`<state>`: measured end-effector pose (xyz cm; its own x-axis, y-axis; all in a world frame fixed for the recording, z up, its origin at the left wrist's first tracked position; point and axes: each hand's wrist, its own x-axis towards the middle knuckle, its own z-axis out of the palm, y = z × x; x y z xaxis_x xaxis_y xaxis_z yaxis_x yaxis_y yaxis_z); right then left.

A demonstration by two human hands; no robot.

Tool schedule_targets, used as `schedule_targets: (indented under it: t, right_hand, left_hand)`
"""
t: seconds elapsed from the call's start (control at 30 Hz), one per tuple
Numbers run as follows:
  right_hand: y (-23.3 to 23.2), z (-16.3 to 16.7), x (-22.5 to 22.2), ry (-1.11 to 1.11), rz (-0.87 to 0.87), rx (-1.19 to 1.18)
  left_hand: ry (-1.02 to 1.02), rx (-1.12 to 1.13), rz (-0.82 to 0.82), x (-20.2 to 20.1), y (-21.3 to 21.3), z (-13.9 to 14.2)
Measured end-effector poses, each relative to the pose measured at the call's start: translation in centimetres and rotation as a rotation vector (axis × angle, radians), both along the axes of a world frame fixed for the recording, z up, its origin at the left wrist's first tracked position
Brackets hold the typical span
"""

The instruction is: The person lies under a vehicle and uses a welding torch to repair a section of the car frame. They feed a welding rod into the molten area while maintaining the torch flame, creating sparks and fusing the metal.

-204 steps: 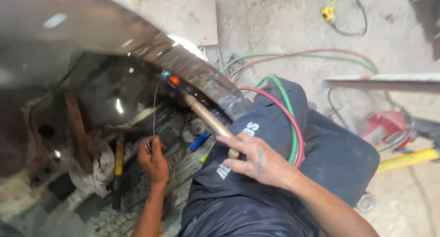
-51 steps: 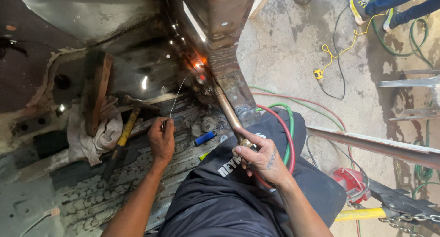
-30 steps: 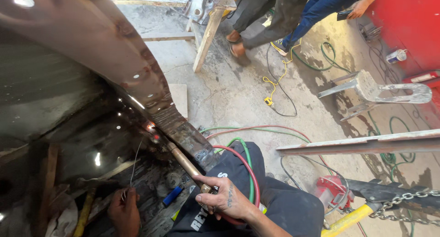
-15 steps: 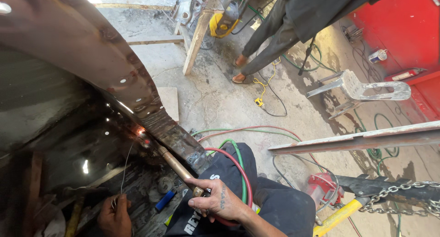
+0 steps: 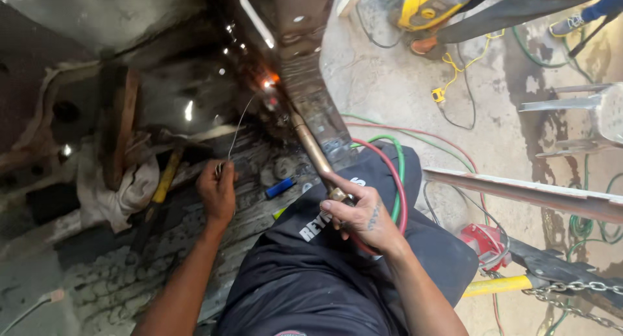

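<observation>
Fingers of the right hand (image 5: 362, 214) wrap around the lower end of a brass torch (image 5: 313, 153), thumb on top, gripping it firmly. Its long tube slants up and away from the hand to a small orange glow (image 5: 271, 81) on the dark, rusty metal panel (image 5: 195, 96) ahead. Red and green hoses (image 5: 397, 180) loop from behind the hand over the person's dark trousers (image 5: 324, 271) and trail off across the concrete floor (image 5: 389, 96).

Over on the other side, the left hand (image 5: 219, 192) is closed around the bottom of a thin wire rod (image 5: 237, 125), pinching it between the fingertips. That rod rises in a slight curve, and its tip sits just beside the glow, near the torch's nose.

A narrow steel post (image 5: 311, 83) runs down between the glow and the person's lap, right next to the torch tube. To the left of the wire hand lies a hammer with a yellow handle (image 5: 163, 177), and a crumpled pale rag (image 5: 120, 190) sits beside it. A small blue marker (image 5: 280, 187) rests on the ribbed floor between the two hands. Farther out on the concrete there is a yellow machine (image 5: 418, 3), a red tool (image 5: 483, 242) and a chain (image 5: 574, 290).
</observation>
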<state>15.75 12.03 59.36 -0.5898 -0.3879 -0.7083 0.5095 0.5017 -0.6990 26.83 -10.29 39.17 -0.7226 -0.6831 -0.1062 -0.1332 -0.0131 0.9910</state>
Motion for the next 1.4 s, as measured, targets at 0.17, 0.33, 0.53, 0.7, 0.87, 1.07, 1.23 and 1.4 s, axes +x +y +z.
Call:
schedule_targets:
  t: [0.17, 0.33, 0.53, 0.7, 0.87, 1.07, 1.23, 1.4]
  right_hand:
    - [-0.46, 0.37, -0.01, 0.002, -0.017, 0.037]
    - [-0.71, 0.22, -0.23, 0.022, -0.01, 0.01]
    - [-0.59, 0.16, -0.3, 0.028, -0.005, -0.001]
    - [-0.47, 0.01, -0.43, 0.014, -0.012, 0.015]
    - [-0.56, -0.23, -0.33, 0.018, -0.011, 0.013]
    - [-0.68, -0.02, -0.38, -0.003, -0.019, 0.031]
    - [-0.81, 0.06, -0.34, 0.02, -0.008, 0.01]
    - [-0.84, -0.06, -0.29, 0.033, -0.002, 0.025]
  left_hand:
    - [0.01, 0.022, 0.009, -0.59, -0.13, 1.07]
    - [-0.035, 0.025, 0.002, -0.55, -0.21, 1.13]
    - [-0.042, 0.023, 0.004, -0.32, -0.32, 0.94]
    - [-0.069, 0.032, 0.009, -0.47, -0.38, 0.78]
    - [-0.051, 0.031, 0.016, -0.49, -0.43, 0.71]
    - [-0.067, 0.057, 0.012, -0.49, -0.38, 0.92]
    - [-0.078, 0.052, 0.007, -0.62, -0.38, 1.09]
    - [-0.065, 0.07, 0.008, -0.61, -0.33, 1.17]
